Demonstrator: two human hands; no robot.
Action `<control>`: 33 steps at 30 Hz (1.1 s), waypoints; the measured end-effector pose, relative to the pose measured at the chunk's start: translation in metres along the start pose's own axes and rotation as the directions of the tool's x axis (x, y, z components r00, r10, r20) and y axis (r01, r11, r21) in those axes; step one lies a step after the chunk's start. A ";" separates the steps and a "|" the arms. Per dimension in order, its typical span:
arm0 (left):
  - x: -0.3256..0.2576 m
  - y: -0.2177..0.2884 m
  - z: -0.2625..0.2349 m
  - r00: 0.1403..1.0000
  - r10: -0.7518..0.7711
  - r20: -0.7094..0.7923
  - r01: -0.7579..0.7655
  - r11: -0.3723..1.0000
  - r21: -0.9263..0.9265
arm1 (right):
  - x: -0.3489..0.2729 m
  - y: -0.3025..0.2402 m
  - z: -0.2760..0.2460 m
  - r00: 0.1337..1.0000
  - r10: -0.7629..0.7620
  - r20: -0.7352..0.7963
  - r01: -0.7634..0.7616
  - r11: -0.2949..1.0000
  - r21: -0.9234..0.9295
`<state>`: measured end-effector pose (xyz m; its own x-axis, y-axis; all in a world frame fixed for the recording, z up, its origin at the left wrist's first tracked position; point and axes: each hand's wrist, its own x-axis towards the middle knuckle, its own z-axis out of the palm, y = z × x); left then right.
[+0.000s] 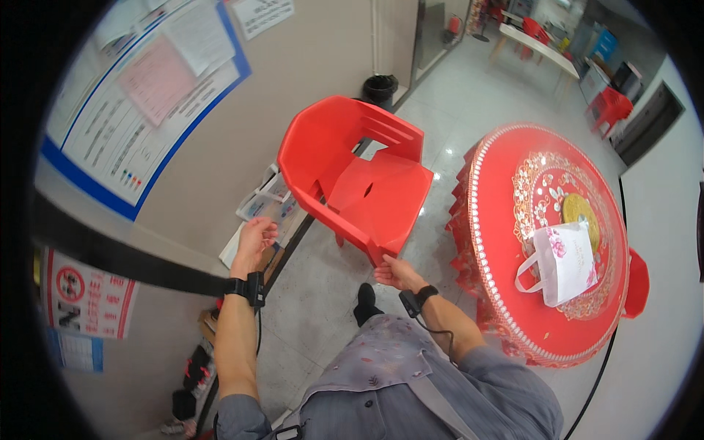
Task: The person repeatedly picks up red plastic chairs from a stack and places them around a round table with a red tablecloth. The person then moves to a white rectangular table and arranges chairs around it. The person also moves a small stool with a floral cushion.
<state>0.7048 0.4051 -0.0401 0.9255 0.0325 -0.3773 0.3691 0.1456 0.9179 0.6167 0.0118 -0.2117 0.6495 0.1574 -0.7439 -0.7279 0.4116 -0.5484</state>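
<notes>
The red chair (374,194) stands at twelve o'clock, its seat turned toward about four, which puts its near front corner within easy reach. The right hand (400,273) is at that corner, fingers loosely bent and seemingly touching it; whether they grip, I cannot tell. The left hand (258,238), toward eleven, is partly curled beside the chair, near a white bag (265,196) by the wall; whether it holds anything is unclear. At two o'clock, a round table (506,293) bears a flowered tote (568,268), probably lying flat because it is soft. A bin (380,89) sits beyond the chair at twelve.
</notes>
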 end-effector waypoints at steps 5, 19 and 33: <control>0.089 0.054 -0.003 1.000 -0.009 -0.005 0.010 0.964 0.265 | 0.040 -0.026 0.044 0.994 0.104 0.031 -0.107 0.986 0.125; 0.310 0.121 0.087 0.890 0.374 0.261 -0.450 0.623 0.640 | 0.063 -0.027 0.071 0.911 -0.028 -0.412 0.181 0.923 0.339; 0.388 0.136 0.169 0.842 -0.017 0.539 -0.194 0.923 0.333 | 0.108 -0.017 0.063 0.670 -0.226 -0.707 0.702 0.502 0.505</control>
<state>1.1283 0.2702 -0.0405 0.8188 -0.5081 -0.2673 0.1891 -0.2008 0.9612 0.7136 0.0784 -0.2587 0.4443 -0.6222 -0.6446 0.2019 0.7705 -0.6046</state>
